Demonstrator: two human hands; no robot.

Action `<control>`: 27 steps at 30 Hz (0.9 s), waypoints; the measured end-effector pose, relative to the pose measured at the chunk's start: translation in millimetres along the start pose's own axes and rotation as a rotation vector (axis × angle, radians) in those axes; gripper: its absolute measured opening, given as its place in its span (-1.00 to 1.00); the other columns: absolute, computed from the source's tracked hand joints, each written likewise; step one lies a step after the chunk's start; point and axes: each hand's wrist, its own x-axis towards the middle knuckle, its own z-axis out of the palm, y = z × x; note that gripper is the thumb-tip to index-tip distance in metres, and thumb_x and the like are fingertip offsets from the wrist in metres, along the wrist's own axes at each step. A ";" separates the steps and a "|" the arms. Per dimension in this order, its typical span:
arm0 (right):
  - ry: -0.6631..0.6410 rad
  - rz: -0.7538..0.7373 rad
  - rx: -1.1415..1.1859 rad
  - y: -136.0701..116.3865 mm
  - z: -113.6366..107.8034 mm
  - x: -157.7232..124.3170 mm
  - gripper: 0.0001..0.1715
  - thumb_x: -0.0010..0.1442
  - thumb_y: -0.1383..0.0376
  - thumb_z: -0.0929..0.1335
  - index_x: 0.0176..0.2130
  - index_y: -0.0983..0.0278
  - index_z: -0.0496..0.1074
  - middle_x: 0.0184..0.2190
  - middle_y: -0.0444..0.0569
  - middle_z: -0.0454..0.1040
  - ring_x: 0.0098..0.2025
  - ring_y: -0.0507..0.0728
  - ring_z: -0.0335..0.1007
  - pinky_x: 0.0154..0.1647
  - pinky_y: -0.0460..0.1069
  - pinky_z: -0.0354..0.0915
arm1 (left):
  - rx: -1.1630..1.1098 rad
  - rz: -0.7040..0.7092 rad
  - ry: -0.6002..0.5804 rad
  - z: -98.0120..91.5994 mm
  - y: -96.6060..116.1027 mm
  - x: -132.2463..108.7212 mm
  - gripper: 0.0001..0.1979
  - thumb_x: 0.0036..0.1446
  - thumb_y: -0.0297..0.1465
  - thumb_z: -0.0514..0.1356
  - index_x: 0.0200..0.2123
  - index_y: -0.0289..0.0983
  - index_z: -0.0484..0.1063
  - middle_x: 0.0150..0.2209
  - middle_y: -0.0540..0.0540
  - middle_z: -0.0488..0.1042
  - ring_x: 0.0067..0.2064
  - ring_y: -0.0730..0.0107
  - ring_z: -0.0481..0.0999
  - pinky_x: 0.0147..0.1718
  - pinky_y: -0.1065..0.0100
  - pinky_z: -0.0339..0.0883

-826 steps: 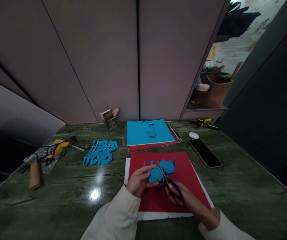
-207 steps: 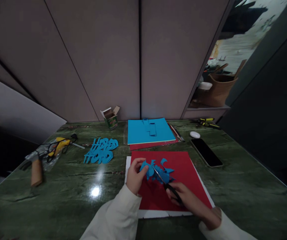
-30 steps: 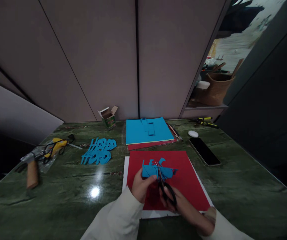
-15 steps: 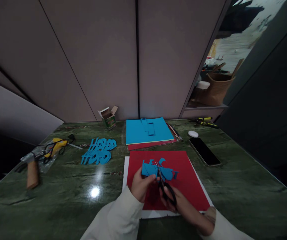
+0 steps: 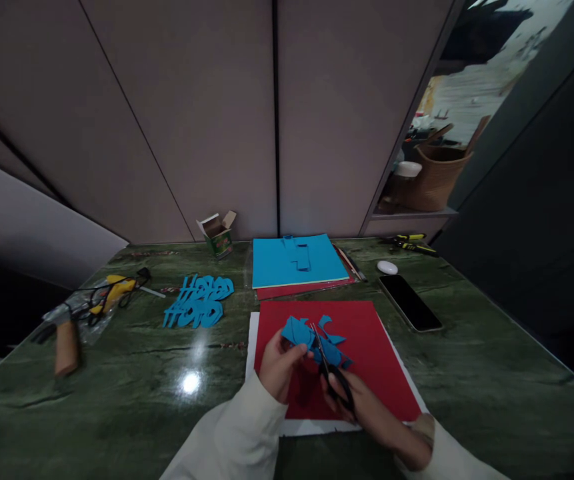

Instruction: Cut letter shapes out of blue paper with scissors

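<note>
One blue piece, held over the red sheet, newly turned. Change in the last half second: its right end dips toward me and its left end sits higher, so more of the loose scraps shows behind it. Scissors, in nearly the same spot. Meaning, in my judgement: I steer the paper to the blades, bringing another stretch of edge between them; the cutting looks unfinished.

Blue piece, condition: thin, plain blue, slightly bent; faint curved lines on its left part; outline irregular. Single or layered, I cannot tell.

Left hand: one, closed to a pinch on the left end of the blue piece, thumb on top, fingers mostly hidden beneath. Right hand: one, curled around the black handles of the scissors; blades slightly parted at the tips, lying across the middle of the blue piece.

Scraps: several, exact count unclear, one crescent-shaped, on the red sheet. Red sheet: one, resting over a white sheet that shows along the left and near edges. Cut-outs: two rows, blue, well apart to my left.
</note>
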 end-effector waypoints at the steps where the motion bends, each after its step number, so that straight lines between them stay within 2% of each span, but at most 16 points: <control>1: 0.010 -0.004 0.011 2.5 -0.9 0.9 -0.53 -0.09 -0.06 0.34 -0.49 0.29 0.24 -0.58 -0.20 0.21 -0.58 -0.08 0.10 -0.56 -0.16 0.11 | -0.005 0.003 0.005 0.3 0.4 -0.1 -0.78 -0.25 -0.50 0.29 -0.46 -0.35 0.32 -0.54 0.02 0.40 -0.53 0.50 0.40 -0.52 0.46 0.22; 4: 0.048 0.003 0.051 11.2 -5.4 4.6 -0.53 -0.12 -0.05 0.36 -0.46 0.29 0.28 -0.51 -0.17 0.25 -0.50 -0.04 0.18 -0.44 -0.13 0.19 | -0.014 0.003 0.011 1.0 2.0 -0.1 -0.77 -0.26 -0.51 0.30 -0.45 -0.35 0.33 -0.53 0.01 0.41 -0.52 0.51 0.39 -0.51 0.46 0.24; 8: 0.042 0.016 -0.042 14.3 -12.9 6.4 -0.51 -0.11 -0.07 0.34 -0.42 0.30 0.32 -0.55 -0.16 0.26 -0.52 -0.03 0.18 -0.52 -0.14 0.16 | -0.003 -0.006 0.027 1.2 6.1 0.7 -0.75 -0.26 -0.50 0.30 -0.42 -0.36 0.35 -0.53 0.00 0.41 -0.54 0.52 0.38 -0.52 0.47 0.24; 14: 0.023 0.003 -0.242 -0.8 -15.9 0.0 -0.49 -0.02 -0.09 0.27 -0.51 0.33 0.29 -0.64 -0.17 0.24 -0.61 -0.07 0.10 -0.64 -0.17 -0.02 | 0.010 -0.008 0.038 -0.5 10.0 1.9 -0.74 -0.26 -0.47 0.30 -0.40 -0.35 0.35 -0.54 0.02 0.41 -0.56 0.54 0.37 -0.53 0.47 0.24; 20: 0.037 0.031 -0.227 -8.5 -12.2 -2.7 -0.48 -0.08 -0.11 0.30 -0.48 0.31 0.26 -0.61 -0.18 0.23 -0.62 -0.07 0.09 -0.67 -0.18 -0.09 | 0.011 0.028 0.023 -3.5 8.9 2.9 -0.76 -0.25 -0.46 0.30 -0.42 -0.33 0.36 -0.53 0.02 0.41 -0.51 0.52 0.37 -0.52 0.47 0.26; 27: 0.015 0.013 -0.258 -8.1 -14.0 -2.8 -0.48 -0.05 -0.11 0.27 -0.52 0.31 0.23 -0.66 -0.21 0.18 -0.63 -0.08 0.03 -0.66 -0.17 -0.12 | 0.028 0.038 0.046 -3.3 11.3 2.6 -0.80 -0.24 -0.48 0.28 -0.47 -0.33 0.34 -0.58 0.06 0.35 -0.55 0.57 0.34 -0.56 0.52 0.23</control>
